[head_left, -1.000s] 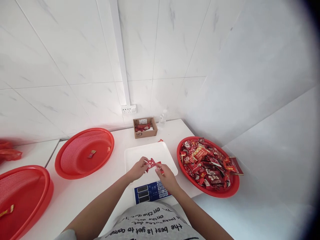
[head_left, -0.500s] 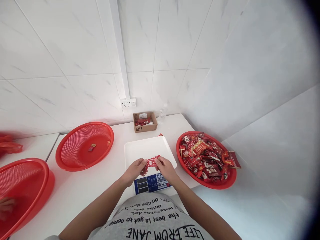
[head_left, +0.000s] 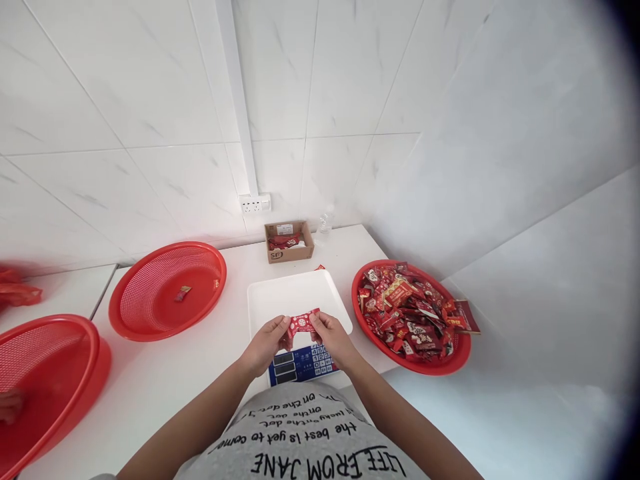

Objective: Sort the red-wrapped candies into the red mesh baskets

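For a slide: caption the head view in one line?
Left hand and right hand pinch a red packet above the white scale tray, full basket alongside.

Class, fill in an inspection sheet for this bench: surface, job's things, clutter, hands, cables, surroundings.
Surface: white table carrying a scale and red baskets.
Job's things: red packet held over the scale; full basket at right; middle basket nearly empty.
Clutter: box with red packets and a bottle by the back wall.
Hands: left hand and right hand each pinch an end of the packet.
Cables: nothing seen.
Surroundings: tiled walls, socket; another person's hand at the far-left basket.
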Tool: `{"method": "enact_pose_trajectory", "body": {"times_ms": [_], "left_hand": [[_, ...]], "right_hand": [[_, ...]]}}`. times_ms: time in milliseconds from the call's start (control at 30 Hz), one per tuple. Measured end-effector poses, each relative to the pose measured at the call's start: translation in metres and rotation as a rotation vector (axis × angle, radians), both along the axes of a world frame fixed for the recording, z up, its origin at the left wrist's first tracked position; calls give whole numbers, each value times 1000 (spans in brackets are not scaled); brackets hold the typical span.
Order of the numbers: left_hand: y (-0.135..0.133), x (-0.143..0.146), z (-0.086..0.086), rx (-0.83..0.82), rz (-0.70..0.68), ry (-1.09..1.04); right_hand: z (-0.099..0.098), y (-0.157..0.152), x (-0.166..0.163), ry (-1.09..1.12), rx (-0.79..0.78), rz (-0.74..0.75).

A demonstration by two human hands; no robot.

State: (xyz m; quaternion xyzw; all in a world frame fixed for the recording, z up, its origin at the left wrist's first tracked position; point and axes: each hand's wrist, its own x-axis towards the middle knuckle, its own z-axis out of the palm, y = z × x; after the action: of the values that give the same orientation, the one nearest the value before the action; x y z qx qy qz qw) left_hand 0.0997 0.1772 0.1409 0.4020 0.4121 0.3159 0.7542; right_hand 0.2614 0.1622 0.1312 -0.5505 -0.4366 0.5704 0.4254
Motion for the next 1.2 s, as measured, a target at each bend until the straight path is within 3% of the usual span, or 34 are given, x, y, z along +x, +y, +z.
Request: {"method": "enact_pose_trajectory", "body": {"times_ms": [200,467,1200], "left_hand": [[-2,0,7,152,-106,243],[0,-4,15,246,-116,262],[-6,2,19,201,-148,328]], "right_hand": [[3,-1,3,-88,56,5],[11,-4,7,-79,50,19],[14,-6,7,-249,187,148]]}}
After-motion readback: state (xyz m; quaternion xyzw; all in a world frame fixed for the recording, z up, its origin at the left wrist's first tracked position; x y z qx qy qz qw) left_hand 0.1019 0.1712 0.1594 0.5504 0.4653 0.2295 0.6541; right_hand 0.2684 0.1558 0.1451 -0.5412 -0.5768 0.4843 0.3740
